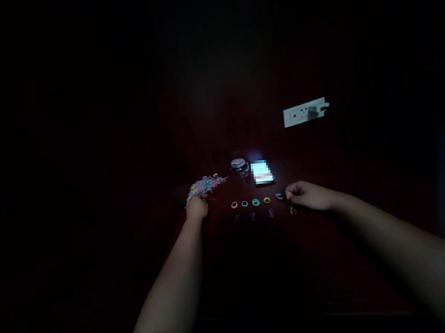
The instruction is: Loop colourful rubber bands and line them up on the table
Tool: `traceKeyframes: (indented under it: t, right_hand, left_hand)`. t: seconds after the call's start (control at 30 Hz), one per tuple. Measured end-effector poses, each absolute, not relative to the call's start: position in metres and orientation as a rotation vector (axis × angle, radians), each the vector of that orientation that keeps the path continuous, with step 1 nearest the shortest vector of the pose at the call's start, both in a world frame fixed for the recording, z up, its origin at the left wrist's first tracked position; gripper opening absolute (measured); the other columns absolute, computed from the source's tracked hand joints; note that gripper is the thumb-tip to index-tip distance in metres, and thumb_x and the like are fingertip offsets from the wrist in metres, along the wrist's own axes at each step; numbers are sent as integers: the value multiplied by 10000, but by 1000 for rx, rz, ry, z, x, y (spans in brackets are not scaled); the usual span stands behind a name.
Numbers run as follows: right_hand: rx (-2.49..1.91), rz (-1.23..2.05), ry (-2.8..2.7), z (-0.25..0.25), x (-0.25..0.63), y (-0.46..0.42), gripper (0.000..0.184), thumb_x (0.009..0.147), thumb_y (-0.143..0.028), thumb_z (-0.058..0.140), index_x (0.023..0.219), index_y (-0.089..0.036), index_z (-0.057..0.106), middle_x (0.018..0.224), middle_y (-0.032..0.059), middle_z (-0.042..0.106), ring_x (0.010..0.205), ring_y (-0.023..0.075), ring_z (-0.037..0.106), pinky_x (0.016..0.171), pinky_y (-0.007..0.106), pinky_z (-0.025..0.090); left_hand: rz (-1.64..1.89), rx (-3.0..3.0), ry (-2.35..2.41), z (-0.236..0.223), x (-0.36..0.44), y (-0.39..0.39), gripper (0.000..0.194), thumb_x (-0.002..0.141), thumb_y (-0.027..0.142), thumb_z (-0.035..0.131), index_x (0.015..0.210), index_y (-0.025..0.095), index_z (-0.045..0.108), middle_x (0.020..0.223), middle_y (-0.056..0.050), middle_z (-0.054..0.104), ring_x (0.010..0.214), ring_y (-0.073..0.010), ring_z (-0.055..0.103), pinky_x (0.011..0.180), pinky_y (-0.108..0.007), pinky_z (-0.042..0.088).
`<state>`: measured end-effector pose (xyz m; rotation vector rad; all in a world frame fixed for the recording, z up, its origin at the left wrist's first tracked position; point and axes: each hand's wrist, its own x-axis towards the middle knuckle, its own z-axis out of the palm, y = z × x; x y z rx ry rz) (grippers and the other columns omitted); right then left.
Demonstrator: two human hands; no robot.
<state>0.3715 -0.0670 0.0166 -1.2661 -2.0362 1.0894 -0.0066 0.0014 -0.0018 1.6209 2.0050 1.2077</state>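
Note:
A pile of small coloured hair ties (208,183) lies at the left of the dark red table, pale purple and pink with some green and yellow loops. At its near edge is my left hand (197,207), its fingers mostly hidden by the back of the hand. To the right runs a row of ring-shaped hair ties: pink (234,205), blue (245,204), green (256,202), yellow (267,200) and purple (279,196). My right hand (303,195) is closed beside the purple one; what its curled fingers hold, if anything, does not show.
Small thin elastic bands (272,213) lie in little clumps below the row. Behind it stand a round lidded jar (239,168) and a lit phone (262,172). A wall socket (304,113) with a plug is at the back right. The surroundings are very dark.

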Motion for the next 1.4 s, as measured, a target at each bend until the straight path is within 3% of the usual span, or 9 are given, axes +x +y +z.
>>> traceKeyframes:
  t: [0.23, 0.43, 0.7, 1.0, 1.13, 1.4]
  right_hand:
    - [-1277, 1071, -2050, 17, 371, -67, 158, 684, -344, 551, 641, -195, 523, 571, -49, 494, 531, 105, 407, 541, 249, 319]
    - [-1274, 1065, -2060, 18, 371, -67, 155, 688, -336, 546, 639, -192, 519, 568, -47, 493, 528, 104, 414, 533, 246, 322]
    - [-1267, 1046, -2060, 14, 372, -65, 152, 698, -326, 548, 632, -192, 524, 565, -45, 507, 528, 105, 419, 529, 240, 331]
    - [-1149, 695, -2108, 25, 343, -87, 77, 760, -269, 551, 730, -200, 532, 646, -28, 492, 599, 127, 446, 569, 250, 349]
    - [-1108, 653, -2101, 29, 326, -99, 225, 845, -423, 574, 910, -207, 571, 642, -43, 512, 569, 117, 436, 548, 238, 330]
    - [-1058, 768, -2159, 28, 320, -101, 374, 903, -514, 493, 716, -192, 530, 630, -25, 471, 578, 115, 407, 529, 239, 303]
  left_hand:
    - [1161, 1656, 2045, 1, -6, 0, 170, 679, 67, 696, 812, 163, 742, 897, -129, 737, 1017, -335, 661, 1005, -432, 430]
    - [1161, 1673, 2040, 6, -4, -4, 118, 694, 156, 719, 807, 167, 752, 763, -89, 730, 807, -270, 687, 871, -377, 497]
    - [1267, 1663, 1991, 8, -1, -7, 57, 731, 164, 683, 780, 152, 708, 748, -69, 715, 708, -225, 670, 777, -366, 530]
    - [1374, 1981, 1423, 25, 58, -38, 97, 794, 216, 668, 820, 187, 579, 912, -66, 742, 769, -174, 688, 693, -275, 543]
    - [1146, 2192, 1161, 32, 100, -72, 109, 794, 230, 682, 767, 209, 578, 914, -43, 762, 781, -184, 701, 671, -294, 532]
    - [992, 2385, 942, 41, 111, -93, 122, 797, 217, 700, 739, 193, 595, 826, -11, 748, 686, -131, 662, 637, -249, 501]
